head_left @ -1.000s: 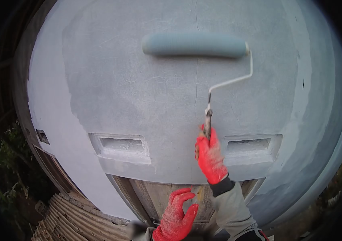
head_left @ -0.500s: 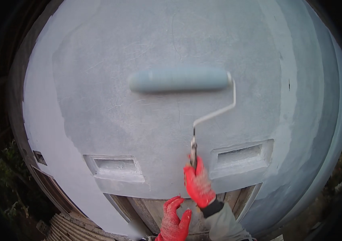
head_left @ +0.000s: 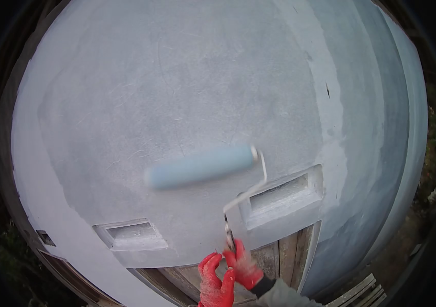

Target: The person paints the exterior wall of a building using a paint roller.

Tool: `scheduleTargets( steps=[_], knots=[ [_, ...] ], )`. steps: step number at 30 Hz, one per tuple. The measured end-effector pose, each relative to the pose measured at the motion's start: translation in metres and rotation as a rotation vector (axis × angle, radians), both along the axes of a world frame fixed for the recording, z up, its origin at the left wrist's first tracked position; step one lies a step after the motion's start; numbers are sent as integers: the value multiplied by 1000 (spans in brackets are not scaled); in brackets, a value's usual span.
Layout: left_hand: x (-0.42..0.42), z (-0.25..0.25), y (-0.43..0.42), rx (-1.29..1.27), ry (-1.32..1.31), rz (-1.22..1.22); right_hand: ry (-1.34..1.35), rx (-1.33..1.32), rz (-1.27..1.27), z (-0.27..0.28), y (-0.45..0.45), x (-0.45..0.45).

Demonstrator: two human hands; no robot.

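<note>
My right hand (head_left: 244, 269), in a red glove, is closed around the handle of a paint roller (head_left: 202, 167). A bent white wire frame links that handle to the long pale-blue roller sleeve, which is blurred and slightly tilted against the painted wall (head_left: 192, 102). Just left of the handle is my left hand (head_left: 215, 286), also red-gloved, with fingers curved and thumb apart. Nothing shows in its grasp. The lower part of that hand is cut off by the frame edge.
Two recessed openings sit in the wall, one at the left (head_left: 131, 233) and one at the right (head_left: 281, 198). Below them is a wooden door (head_left: 274, 258). A slatted wooden object (head_left: 358, 295) stands at the lower right. Dark foliage (head_left: 16, 261) shows at the lower left.
The roller has come down the wall and tilted, its left end lower. My right hand has moved down and closer to my left. The camera view has also shifted and turned.
</note>
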State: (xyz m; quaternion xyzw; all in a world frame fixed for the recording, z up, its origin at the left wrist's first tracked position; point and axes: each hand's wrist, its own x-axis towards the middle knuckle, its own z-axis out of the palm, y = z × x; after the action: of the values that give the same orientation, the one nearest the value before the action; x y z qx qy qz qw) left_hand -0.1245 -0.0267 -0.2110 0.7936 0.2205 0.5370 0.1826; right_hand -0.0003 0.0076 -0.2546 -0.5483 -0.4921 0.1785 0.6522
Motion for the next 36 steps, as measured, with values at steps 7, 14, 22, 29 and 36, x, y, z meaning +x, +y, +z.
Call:
scheduleTargets(
  steps=[7,14,22,29,36],
  knots=[
    [14,19,-12,78,24,-49,-9,324,-12,181,9,59],
    [38,6,-12,9,46,-162,121,151,-61,59,-30,102],
    [93,-18,-16,-153,52,-403,88,-23,-237,-34,-71,98],
    [121,-3,-18,-146,23,-437,-196,270,-292,114,-38,165],
    [120,-17,-15,-120,17,-436,-75,43,-360,-50,-53,135]
  ],
)
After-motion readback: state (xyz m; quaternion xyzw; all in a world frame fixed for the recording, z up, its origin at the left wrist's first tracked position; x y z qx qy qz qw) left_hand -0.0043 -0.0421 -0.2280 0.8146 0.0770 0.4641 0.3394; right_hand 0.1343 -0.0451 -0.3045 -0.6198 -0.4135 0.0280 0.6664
